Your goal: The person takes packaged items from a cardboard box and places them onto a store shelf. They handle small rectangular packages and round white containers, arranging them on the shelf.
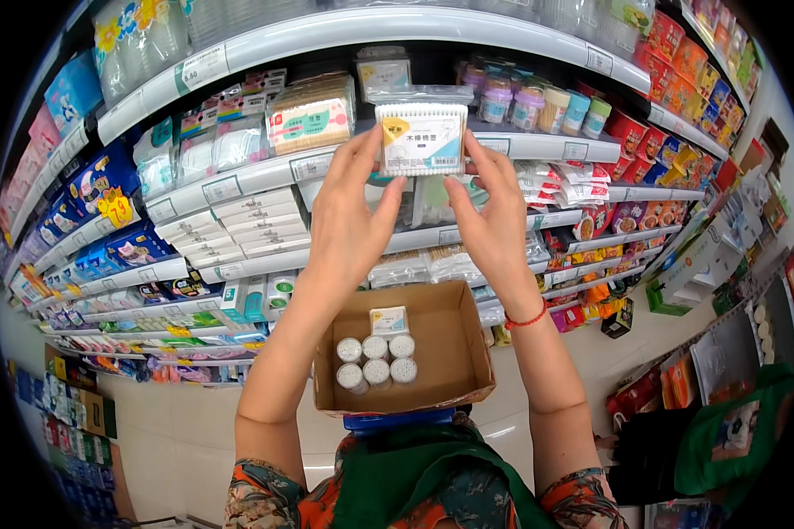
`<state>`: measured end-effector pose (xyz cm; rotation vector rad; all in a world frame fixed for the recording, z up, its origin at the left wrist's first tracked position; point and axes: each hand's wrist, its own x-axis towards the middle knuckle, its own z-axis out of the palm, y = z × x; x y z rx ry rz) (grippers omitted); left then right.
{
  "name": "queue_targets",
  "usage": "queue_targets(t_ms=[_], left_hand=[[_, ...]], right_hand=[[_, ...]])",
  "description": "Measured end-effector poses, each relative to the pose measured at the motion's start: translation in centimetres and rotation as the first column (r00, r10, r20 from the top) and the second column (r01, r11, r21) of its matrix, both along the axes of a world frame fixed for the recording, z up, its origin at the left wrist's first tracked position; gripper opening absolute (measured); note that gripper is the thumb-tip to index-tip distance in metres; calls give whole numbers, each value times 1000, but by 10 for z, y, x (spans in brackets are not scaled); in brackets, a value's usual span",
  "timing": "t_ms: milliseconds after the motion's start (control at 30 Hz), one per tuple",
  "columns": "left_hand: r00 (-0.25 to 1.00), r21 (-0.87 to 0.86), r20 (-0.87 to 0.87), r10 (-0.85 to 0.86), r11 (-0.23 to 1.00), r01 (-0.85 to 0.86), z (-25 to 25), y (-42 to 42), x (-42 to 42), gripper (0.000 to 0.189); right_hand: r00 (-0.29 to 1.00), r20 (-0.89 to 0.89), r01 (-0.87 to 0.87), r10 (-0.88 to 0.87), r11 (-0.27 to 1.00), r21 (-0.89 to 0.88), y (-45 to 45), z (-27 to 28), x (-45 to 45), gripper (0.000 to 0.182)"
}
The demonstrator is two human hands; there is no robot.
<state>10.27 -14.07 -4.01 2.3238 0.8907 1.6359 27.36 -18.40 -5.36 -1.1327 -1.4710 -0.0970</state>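
Note:
Between my left hand [352,215] and my right hand [494,215] is a clear zip bag of wooden-stick cotton swabs [423,140], gripped by its two sides and held upright at shelf height. Its card label faces me, with a row of white tips along the top. Behind it, a similar pack [384,74] stands on the shelf. Below my hands sits an open cardboard box [443,344]. Inside are several round white-topped tubs [376,347], which look like cotton swab tubs, and one flat swab pack [389,321].
Toothpick packs [311,116] fill the shelf to the left; small lidded jars [528,106] stand to the right. The upper shelf's edge [397,30] runs above the bag. Instant noodle tubs [628,135] are farther right. A person in a green garment [721,436] is at lower right.

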Motion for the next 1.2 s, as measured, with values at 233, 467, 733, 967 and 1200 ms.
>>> queue_targets(t_ms=[233,467,733,967,1200], left_hand=[[999,32,-8,43,999,-43,12,18,9,54],[990,49,-92,111,993,-107,22,50,22,45],[973,56,-138,182,983,-176,32,84,43,47],[951,-102,-211,228,962,-253,36,112,51,50],[902,-193,-336,271,917,-348,42,131,61,51]], right_hand=[[994,90,63,-69,995,76,36,8,9,53],[994,91,48,-54,996,69,69,21,19,50],[985,146,84,-87,996,27,113,32,31,48],[968,238,119,-83,983,-139,145,43,38,45],[981,192,16,40,959,-284,170,55,41,39]])
